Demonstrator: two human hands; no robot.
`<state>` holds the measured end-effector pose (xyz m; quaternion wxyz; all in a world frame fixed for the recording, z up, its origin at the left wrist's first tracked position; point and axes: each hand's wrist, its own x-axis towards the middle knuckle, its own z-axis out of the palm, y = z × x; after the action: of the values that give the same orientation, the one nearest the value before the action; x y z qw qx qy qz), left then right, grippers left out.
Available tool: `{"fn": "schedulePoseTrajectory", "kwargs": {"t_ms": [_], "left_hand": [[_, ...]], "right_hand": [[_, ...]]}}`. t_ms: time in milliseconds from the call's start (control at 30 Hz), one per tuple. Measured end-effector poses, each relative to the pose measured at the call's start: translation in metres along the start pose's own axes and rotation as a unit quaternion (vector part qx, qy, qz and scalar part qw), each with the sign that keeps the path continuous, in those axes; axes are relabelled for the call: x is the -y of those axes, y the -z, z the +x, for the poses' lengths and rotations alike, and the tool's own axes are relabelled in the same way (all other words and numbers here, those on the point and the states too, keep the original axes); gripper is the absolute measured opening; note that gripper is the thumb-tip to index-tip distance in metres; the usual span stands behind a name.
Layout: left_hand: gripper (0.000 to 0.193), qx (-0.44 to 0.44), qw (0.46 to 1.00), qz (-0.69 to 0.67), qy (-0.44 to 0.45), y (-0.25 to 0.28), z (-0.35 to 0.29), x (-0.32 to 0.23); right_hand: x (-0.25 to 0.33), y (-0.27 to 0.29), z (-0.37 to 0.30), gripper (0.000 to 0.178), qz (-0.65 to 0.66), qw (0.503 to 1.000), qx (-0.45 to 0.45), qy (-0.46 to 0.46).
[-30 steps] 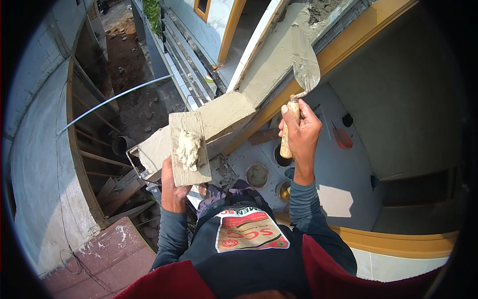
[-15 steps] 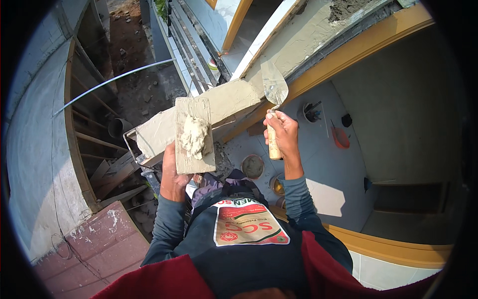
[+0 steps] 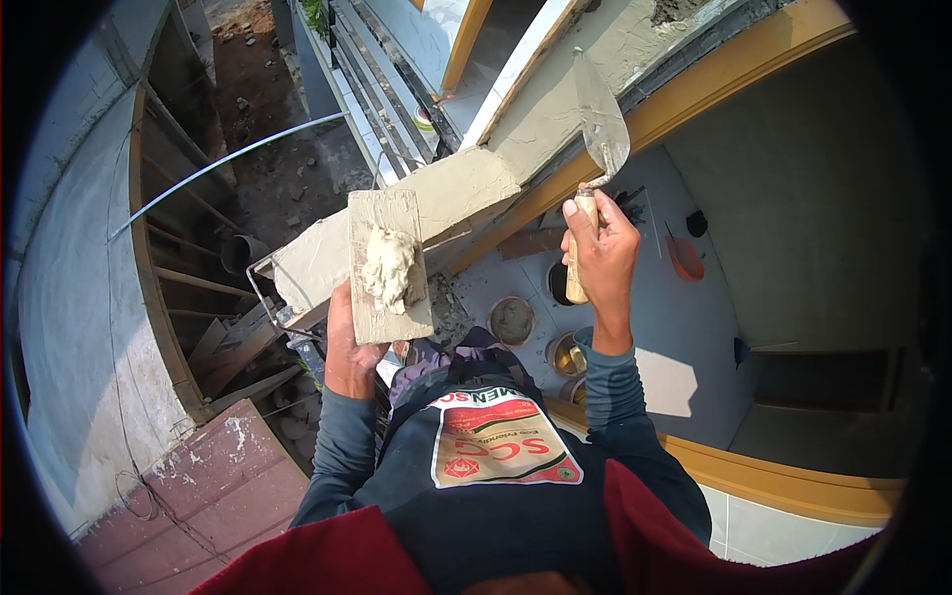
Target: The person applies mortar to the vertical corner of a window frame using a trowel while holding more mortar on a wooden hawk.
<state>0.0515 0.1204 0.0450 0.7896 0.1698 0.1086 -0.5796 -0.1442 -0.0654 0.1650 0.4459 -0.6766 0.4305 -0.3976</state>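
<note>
With my left hand (image 3: 351,342) I hold a rectangular plaster hawk (image 3: 402,322) from beneath, fingers hidden under it. A lump of pale wet mortar (image 3: 390,268) sits on the board. My right hand (image 3: 606,243) is closed around the wooden handle of a trowel (image 3: 604,124), its metal blade pointing away from me. The blade appears over the plastered wall top (image 3: 540,119) at the upper right; whether it touches is hard to tell. Behind the hawk runs another stretch of the smoothed wall top (image 3: 456,188), which meets the first at a corner.
Far below on the right, a tiled floor holds a bucket of grey mix (image 3: 512,320), a yellowish bucket (image 3: 567,355) and an orange basin (image 3: 684,258). An orange-yellow frame (image 3: 734,74) borders the wall. A curved concrete edge (image 3: 109,297) and reddish roofing (image 3: 198,486) lie left.
My right hand has moved right with the trowel, and its blade has shifted right along the wall top. The hawk and mortar stay nearly where they were.
</note>
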Motion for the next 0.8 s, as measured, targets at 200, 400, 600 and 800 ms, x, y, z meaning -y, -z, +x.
{"fn": "schedulePoseTrajectory", "kwargs": {"t_ms": [200, 400, 600, 800], "left_hand": [[0.039, 0.044, 0.999, -0.016, 0.012, 0.009, 0.002, 0.002], [0.039, 0.042, 0.998, -0.041, 0.021, 0.010, 0.005, 0.005], [0.040, 0.022, 0.999, -0.008, 0.028, 0.004, 0.007, 0.004], [0.041, 0.015, 1.000, -0.004, 0.010, 0.004, 0.011, 0.005]], "right_hand": [[0.000, 0.027, -0.002, 0.041, 0.104, 0.981, 0.123, -0.106], [-0.050, 0.003, -0.008, 0.019, -0.013, 0.966, 0.182, -0.182], [-0.054, -0.011, 0.002, 0.020, -0.099, 0.976, 0.126, -0.146], [0.021, 0.010, 0.001, 0.029, -0.023, 0.998, 0.037, -0.050]]}}
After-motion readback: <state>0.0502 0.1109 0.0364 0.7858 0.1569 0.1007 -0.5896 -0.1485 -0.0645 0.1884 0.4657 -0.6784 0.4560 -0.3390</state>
